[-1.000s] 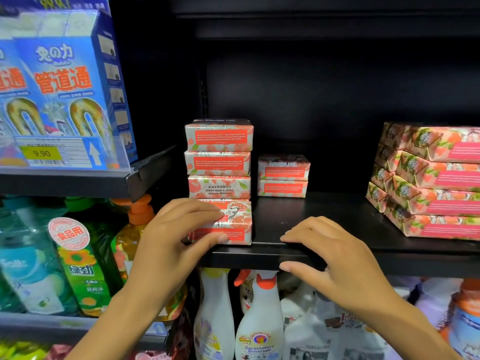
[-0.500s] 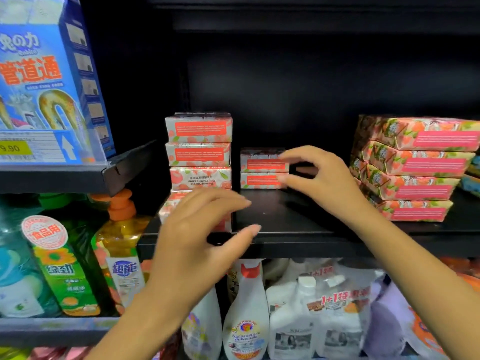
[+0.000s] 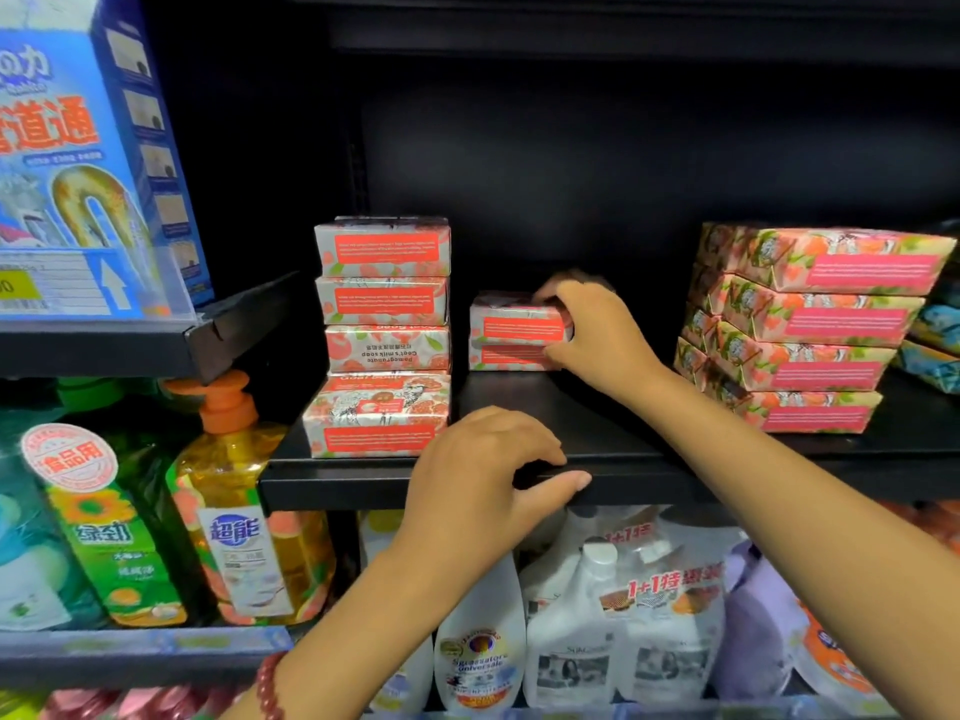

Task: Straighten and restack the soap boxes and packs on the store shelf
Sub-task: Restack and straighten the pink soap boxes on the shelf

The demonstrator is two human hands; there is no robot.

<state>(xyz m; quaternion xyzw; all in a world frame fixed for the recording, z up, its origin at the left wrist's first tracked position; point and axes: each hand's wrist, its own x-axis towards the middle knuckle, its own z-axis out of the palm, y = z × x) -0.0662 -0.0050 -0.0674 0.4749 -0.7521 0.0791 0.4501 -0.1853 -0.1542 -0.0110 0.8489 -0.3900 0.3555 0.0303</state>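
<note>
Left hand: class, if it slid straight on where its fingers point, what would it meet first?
Likely the wrist of the right hand gripping the soap boxes, across black shelf; depth unclear.

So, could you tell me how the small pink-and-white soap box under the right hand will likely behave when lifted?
The small pink-and-white cardboard soap box keeps crisp, square edges, so it is probably stiff. The right hand spans it in one grip, suggesting it is light. Its wrap looks glossy, so it may slide off the matching box beneath.
</note>
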